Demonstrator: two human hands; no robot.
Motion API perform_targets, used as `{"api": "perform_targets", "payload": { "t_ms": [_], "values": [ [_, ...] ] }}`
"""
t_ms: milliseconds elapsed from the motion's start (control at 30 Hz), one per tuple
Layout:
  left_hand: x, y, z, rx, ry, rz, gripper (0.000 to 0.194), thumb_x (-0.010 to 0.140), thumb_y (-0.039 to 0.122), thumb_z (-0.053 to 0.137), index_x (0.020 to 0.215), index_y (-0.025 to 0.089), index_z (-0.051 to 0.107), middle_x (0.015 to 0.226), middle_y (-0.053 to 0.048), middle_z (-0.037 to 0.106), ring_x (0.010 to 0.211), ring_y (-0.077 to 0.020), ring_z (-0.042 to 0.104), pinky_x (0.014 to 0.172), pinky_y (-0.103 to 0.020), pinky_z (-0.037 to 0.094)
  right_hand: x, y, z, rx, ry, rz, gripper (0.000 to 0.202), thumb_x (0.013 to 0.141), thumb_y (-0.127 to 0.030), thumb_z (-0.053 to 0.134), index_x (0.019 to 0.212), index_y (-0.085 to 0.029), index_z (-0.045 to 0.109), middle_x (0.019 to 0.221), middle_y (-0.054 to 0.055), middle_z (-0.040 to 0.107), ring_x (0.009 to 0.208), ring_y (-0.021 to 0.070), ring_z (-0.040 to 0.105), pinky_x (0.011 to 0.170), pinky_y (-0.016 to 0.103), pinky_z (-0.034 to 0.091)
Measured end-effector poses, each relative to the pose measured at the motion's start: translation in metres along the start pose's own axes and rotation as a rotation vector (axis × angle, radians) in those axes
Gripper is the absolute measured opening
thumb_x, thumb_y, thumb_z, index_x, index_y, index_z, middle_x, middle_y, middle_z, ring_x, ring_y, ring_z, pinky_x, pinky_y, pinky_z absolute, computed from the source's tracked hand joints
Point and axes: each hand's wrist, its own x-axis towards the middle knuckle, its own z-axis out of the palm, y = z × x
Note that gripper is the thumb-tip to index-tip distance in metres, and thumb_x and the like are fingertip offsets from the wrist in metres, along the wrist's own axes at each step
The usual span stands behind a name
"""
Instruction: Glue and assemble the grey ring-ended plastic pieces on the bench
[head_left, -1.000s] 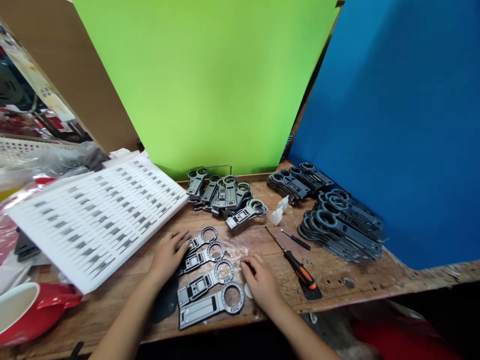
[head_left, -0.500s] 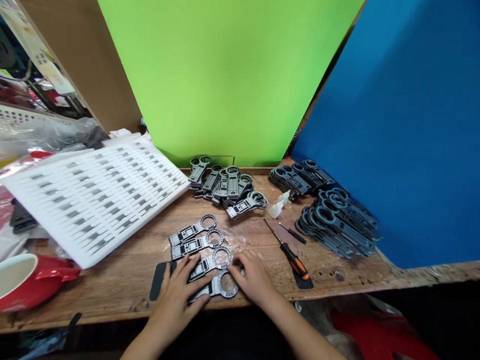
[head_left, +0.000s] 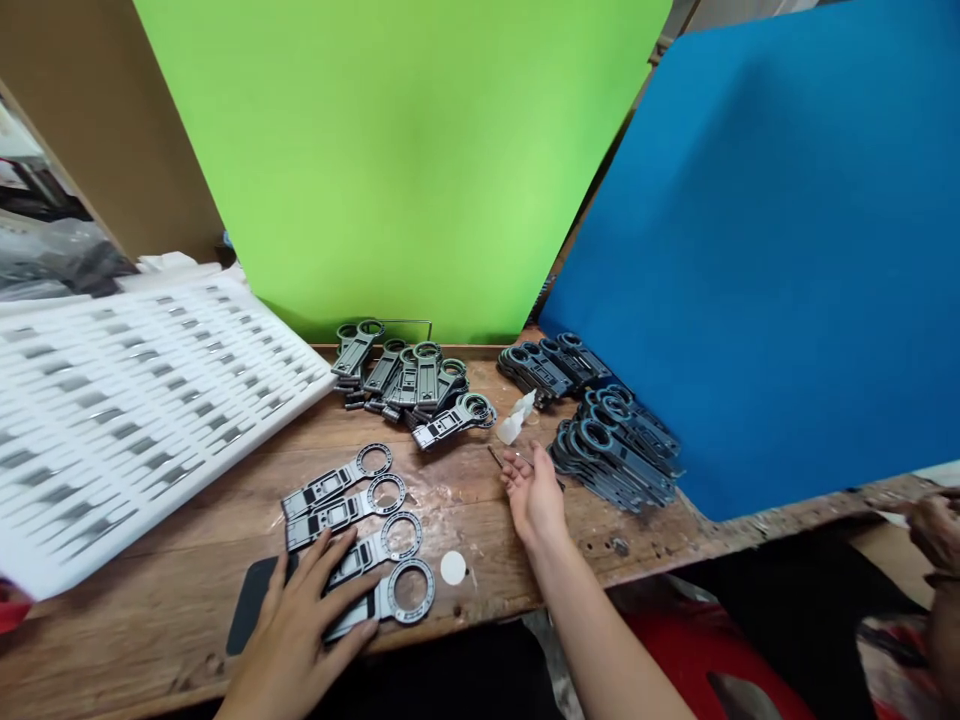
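My left hand (head_left: 307, 610) lies spread over the lower two of several grey ring-ended parts (head_left: 411, 590) fanned out near the table's front edge. A black flat pad (head_left: 255, 600) sticks out beside it. My right hand (head_left: 531, 492) is turned partly palm up, fingers loosely curled and the thumb apart, with nothing visibly held. It lies over the screwdrivers: one shaft tip (head_left: 495, 455) shows by the fingertips, while the orange-and-black handle is hidden. A white disc (head_left: 453, 568) lies on the wood between my hands.
Behind are a pile of grey ring-ended parts (head_left: 426, 378), white translucent pieces (head_left: 513, 425) and dark part stacks (head_left: 619, 450). A white slotted tray (head_left: 150, 400) sits left. Green (head_left: 405, 160) and blue panels (head_left: 795, 260) stand behind. Another person's hand (head_left: 934, 535) is far right.
My right hand has left the grey ring and moved right and up to the screwdrivers, uncovering the white disc. My left hand stays on the parts. The view has shifted to the right.
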Motion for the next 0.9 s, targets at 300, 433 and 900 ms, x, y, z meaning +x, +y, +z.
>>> {"api": "perform_targets", "payload": {
  "t_ms": [300,433,900],
  "values": [
    [0.002,0.006,-0.01,-0.072,-0.013,-0.038,0.045,0.081,0.05,0.053,0.125,0.051,0.045,0.145,0.003,0.037,0.133,-0.0349,0.029,0.1,-0.069,0.022,0.058,-0.025,0.018,0.009,-0.108,0.275,0.035,0.092,-0.049,0.033,0.074,-0.022,0.047,0.064,0.003,0.061,0.049,0.013,0.056,0.043,0.024,0.045],
    [0.003,0.009,-0.014,-0.133,-0.018,-0.074,0.042,0.079,0.051,0.056,0.121,0.05,0.051,0.145,0.004,0.037,0.134,-0.0342,0.027,0.103,-0.068,0.018,0.027,-0.019,0.014,-0.008,-0.127,0.274,0.029,0.088,-0.049,0.042,0.08,-0.022,0.05,0.062,-0.001,0.061,0.043,0.0098,0.05,0.038,0.019,0.038],
    [0.005,0.012,-0.013,-0.205,-0.059,-0.127,0.041,0.077,0.049,0.059,0.117,0.047,0.055,0.146,0.004,0.035,0.137,-0.0359,0.018,0.104,-0.067,0.009,-0.1,0.039,0.036,-0.188,-0.46,0.352,0.029,0.062,-0.031,0.073,0.075,-0.019,0.05,0.061,-0.005,0.051,0.051,0.0091,0.045,0.042,0.018,0.03]
  ]
}}
